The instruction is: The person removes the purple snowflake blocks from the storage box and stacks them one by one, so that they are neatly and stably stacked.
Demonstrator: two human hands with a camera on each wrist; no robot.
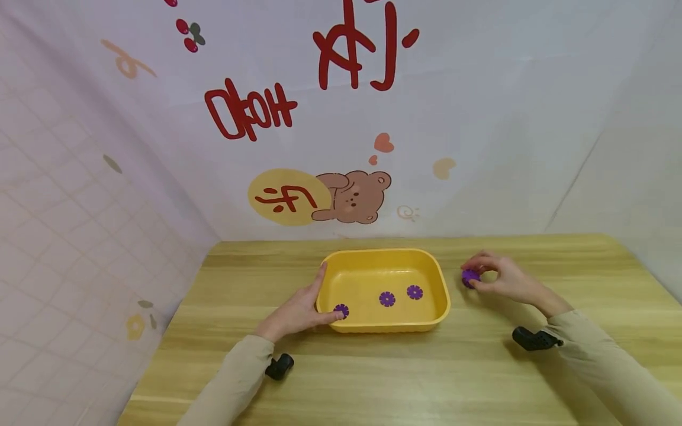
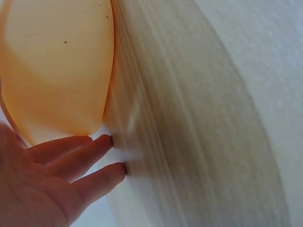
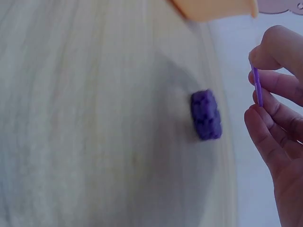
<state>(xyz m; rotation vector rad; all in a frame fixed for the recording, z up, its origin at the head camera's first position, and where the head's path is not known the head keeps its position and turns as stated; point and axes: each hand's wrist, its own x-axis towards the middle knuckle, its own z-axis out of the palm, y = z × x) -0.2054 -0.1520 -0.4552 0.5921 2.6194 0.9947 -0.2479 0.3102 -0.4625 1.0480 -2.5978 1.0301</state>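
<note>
A yellow tray [image 1: 437, 316] sits on the table, with several purple notched plastic discs [image 1: 387, 299] lying apart inside it. My left hand [image 1: 298, 310] holds the tray's left end, the thumb over the near rim beside one disc and the fingers along the outer wall. In the left wrist view, those fingers [image 2: 80, 158] reach out against the tray's outside. To the right of the tray, my right hand [image 1: 501, 279] pinches a thin purple disc [image 3: 258, 87] edge-on between thumb and fingertips. A short stack of the same discs [image 3: 206, 115] rests on the table near this hand.
The wooden table [image 1: 373, 378] ends at the back against a white printed cloth [image 1: 479, 118]. Another pale cloth [image 1: 64, 236] hangs on the left side. A black wrist device [image 1: 279, 367] is strapped to each forearm.
</note>
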